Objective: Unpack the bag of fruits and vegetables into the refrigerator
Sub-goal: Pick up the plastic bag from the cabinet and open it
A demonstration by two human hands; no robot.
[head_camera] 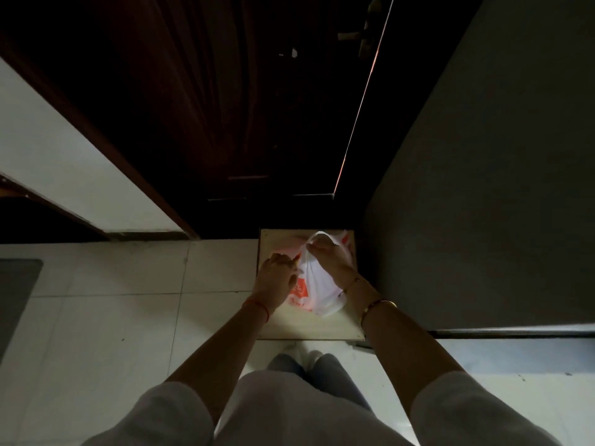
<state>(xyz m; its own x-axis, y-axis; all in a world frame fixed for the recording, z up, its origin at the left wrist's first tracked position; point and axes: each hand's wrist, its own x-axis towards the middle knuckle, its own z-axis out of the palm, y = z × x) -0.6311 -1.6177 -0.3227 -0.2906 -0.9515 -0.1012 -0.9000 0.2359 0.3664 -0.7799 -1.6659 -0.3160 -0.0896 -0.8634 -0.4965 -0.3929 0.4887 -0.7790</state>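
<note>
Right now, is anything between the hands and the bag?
No. Both the left hand and the right hand already grip the plastic bag on the small stool; nothing visible separates them.

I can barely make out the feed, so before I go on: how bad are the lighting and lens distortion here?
Head view: very dim, the dark wooden door nearly black; only a thin light strip shows at its edge. The white and orange plastic bag is the brightest thing, its contents unreadable. Left hand and right hand look soft. Wide-angle bending curves the grey wall.
</note>
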